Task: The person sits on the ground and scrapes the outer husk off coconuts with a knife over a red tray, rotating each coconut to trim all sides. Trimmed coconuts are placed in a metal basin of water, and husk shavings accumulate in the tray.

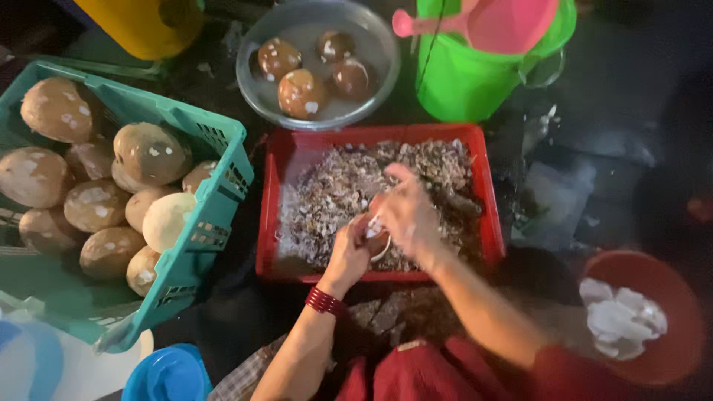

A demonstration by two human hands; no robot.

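My left hand [347,252], with red bangles at the wrist, grips a small brown-and-white coconut piece [376,239] over the red crate [486,215]. My right hand [407,214] is closed against the same piece from above, fingers bent; whether it holds a tool is hidden by blur. The crate is full of brown and white shell peelings [334,193].
A teal crate [215,148] of brown husked coconuts stands at the left. A steel bowl [249,82] of water holds several coconuts behind the red crate. A green bucket [460,82] with a pink scoop [497,22] is behind, and a red bowl [679,297] of white pieces at right.
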